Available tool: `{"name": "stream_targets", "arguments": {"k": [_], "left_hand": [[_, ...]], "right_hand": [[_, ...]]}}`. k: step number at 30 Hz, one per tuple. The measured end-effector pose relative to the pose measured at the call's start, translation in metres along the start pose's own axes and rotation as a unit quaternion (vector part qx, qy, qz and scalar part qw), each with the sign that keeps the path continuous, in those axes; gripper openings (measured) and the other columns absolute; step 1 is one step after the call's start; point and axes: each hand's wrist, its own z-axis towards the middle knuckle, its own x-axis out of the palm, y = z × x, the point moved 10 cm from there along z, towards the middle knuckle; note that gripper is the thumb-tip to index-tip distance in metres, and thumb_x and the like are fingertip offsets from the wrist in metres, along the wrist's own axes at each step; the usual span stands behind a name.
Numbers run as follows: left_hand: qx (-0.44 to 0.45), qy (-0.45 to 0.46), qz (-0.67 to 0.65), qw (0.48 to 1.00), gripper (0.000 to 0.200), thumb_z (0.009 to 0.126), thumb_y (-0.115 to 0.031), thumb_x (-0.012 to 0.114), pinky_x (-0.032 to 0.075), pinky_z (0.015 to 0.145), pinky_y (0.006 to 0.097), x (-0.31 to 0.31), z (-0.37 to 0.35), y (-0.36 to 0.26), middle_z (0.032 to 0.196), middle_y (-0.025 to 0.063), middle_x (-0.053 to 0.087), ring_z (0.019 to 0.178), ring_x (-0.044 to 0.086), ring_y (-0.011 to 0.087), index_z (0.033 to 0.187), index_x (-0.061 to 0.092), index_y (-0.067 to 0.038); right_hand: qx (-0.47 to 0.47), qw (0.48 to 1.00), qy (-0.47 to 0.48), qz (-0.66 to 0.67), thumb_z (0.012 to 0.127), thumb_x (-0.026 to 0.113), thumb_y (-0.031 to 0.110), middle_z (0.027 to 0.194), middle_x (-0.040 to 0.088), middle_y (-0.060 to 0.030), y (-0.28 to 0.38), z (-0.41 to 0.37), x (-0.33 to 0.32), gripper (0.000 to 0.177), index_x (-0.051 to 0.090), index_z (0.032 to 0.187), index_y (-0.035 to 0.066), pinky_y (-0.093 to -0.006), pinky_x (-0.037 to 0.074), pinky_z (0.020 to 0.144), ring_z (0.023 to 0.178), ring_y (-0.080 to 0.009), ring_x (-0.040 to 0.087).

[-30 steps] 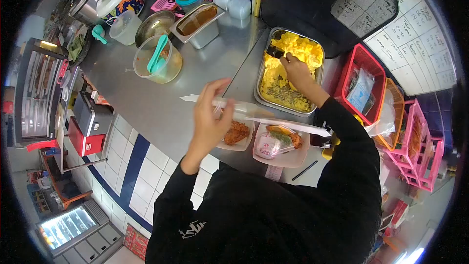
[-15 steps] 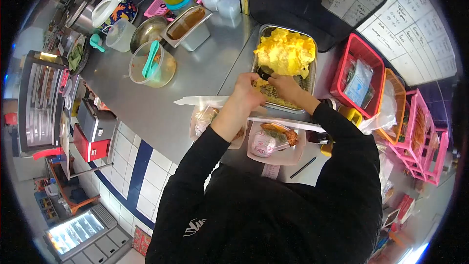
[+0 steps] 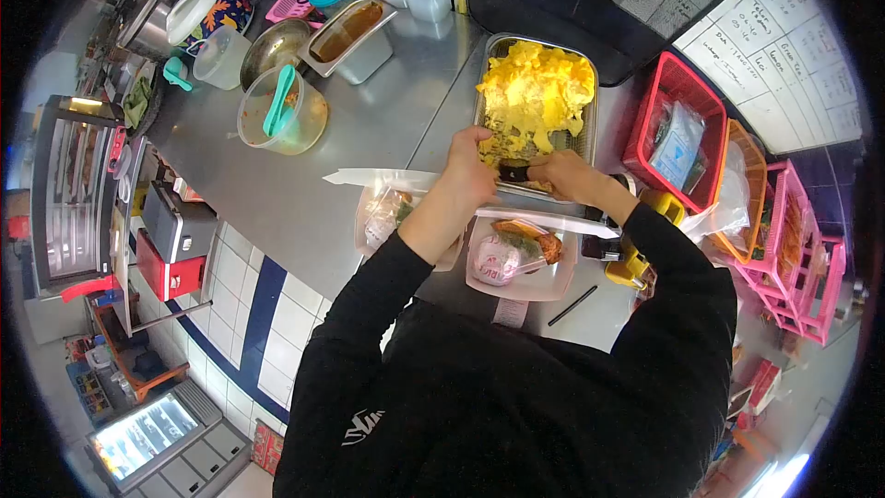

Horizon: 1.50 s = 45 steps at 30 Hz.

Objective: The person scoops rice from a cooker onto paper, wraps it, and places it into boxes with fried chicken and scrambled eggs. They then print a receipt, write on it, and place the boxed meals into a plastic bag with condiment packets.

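A metal tray holds a heap of yellow scrambled egg, with smaller scraps towards its front. My left hand is curled over the tray's left front rim, its fingertips partly hidden. Inside the tray's front end, my right hand is closed round a dark utensil; its working end is too small to make out. Just below stand two open paper boxes. The right box contains a printed wrapped bundle and browned food; my left forearm partly covers the left box.
To the left are a clear tub with a turquoise-handled utensil and a steel pan of brown sauce. A red basket and pink rack stand right. A black pen lies near the front edge.
My right hand has moved the dark utensil towards the tray's front, away from the egg heap. Egg has spread forward in the tray. My left hand stays near the left rim.
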Motion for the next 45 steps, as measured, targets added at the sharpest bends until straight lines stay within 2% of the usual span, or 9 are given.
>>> {"name": "stream_targets", "arguments": {"k": [6,10,19,25,27,29,35,39,45], "left_hand": [[0.051,0.05,-0.021,0.997,0.07,0.081,-0.036,0.047,0.009,0.111,0.0595,-0.008,0.023,-0.007,0.145,0.0329,0.027,0.132,0.031,0.0463,0.135,0.032,0.006],[0.027,0.036,0.018,0.999,0.07,0.082,-0.037,0.046,0.014,0.112,0.0572,-0.013,0.025,-0.005,0.146,0.0296,0.028,0.132,0.032,0.0458,0.137,0.032,0.005],[0.047,0.045,0.049,0.997,0.066,0.085,-0.038,0.047,0.012,0.111,0.0584,-0.015,0.016,-0.001,0.145,0.0294,0.031,0.131,0.033,0.0441,0.135,0.033,0.002],[0.046,0.036,0.033,0.998,0.062,0.088,-0.03,0.048,0.016,0.111,0.0589,-0.019,0.025,-0.004,0.142,0.0307,0.033,0.129,0.035,0.0447,0.134,0.029,0.007],[0.067,0.023,0.01,0.997,0.058,0.089,-0.024,0.049,0.021,0.113,0.0511,-0.003,0.0,-0.004,0.141,0.0287,0.036,0.13,0.037,0.039,0.131,0.031,0.011],[0.058,0.01,-0.004,0.998,0.056,0.09,-0.021,0.049,0.022,0.113,0.0478,-0.002,0.001,-0.004,0.141,0.0276,0.038,0.13,0.038,0.0366,0.13,0.032,0.013],[0.046,0.042,-0.003,0.998,0.051,0.091,-0.02,0.047,0.023,0.112,0.0505,-0.002,0.017,-0.001,0.141,0.0251,0.039,0.131,0.039,0.0357,0.132,0.034,0.008],[0.064,0.035,0.005,0.997,0.048,0.091,-0.021,0.045,0.024,0.111,0.0518,-0.002,0.01,-0.002,0.14,0.0239,0.041,0.13,0.039,0.0363,0.13,0.037,0.006],[0.058,0.025,0.017,0.998,0.043,0.091,-0.024,0.041,0.025,0.109,0.0528,-0.012,0.013,0.003,0.137,0.0222,0.045,0.127,0.043,0.0371,0.126,0.043,0.001]], "right_hand": [[0.005,0.966,-0.058,0.253,0.073,0.058,-0.007,0.068,0.057,-0.007,-0.042,-0.015,-0.016,0.013,0.061,0.083,0.0,-0.0343,0.044,0.054,0.066,-0.0226,0.06],[0.243,0.8,-0.042,0.547,0.084,0.054,-0.007,0.066,0.05,-0.0008,-0.09,-0.049,0.008,0.011,0.06,0.091,-0.002,-0.0226,0.029,0.042,0.05,-0.0069,0.044],[0.28,0.684,-0.322,0.592,0.089,0.059,0.008,0.077,0.059,-0.0043,0.022,-0.171,-0.071,0.015,0.056,0.102,0.001,-0.0195,0.025,0.044,0.055,-0.0053,0.044],[0.383,0.643,-0.395,0.532,0.087,0.061,-0.001,0.074,0.057,-0.0003,0.11,-0.236,0.021,0.017,0.057,0.103,0.004,-0.0228,0.039,0.05,0.06,-0.0078,0.053],[0.409,0.793,-0.348,0.288,0.082,0.057,-0.009,0.08,0.058,-0.0053,0.126,-0.227,0.049,0.023,0.057,0.103,0.001,-0.0288,0.048,0.06,0.07,-0.017,0.06],[0.343,0.847,-0.389,0.117,0.077,0.054,-0.013,0.089,0.058,-0.012,0.146,-0.207,0.065,0.026,0.057,0.101,-0.002,-0.0327,0.05,0.07,0.083,-0.0272,0.062],[0.363,0.802,-0.462,0.105,0.077,0.053,-0.013,0.1,0.058,-0.0173,0.152,-0.214,0.053,0.026,0.057,0.101,-0.002,-0.0345,0.051,0.074,0.089,-0.0321,0.061],[0.43,0.622,-0.451,0.474,0.087,0.056,-0.005,0.09,0.064,-0.0082,0.12,-0.247,0.038,0.022,0.056,0.107,0.002,-0.0242,0.049,0.065,0.077,-0.0115,0.061],[0.285,0.855,-0.362,0.24,0.082,0.063,-0.002,0.084,0.064,-0.0116,0.048,-0.134,-0.104,0.028,0.055,0.108,-0.001,-0.0311,0.05,0.064,0.077,-0.0154,0.064]]}}
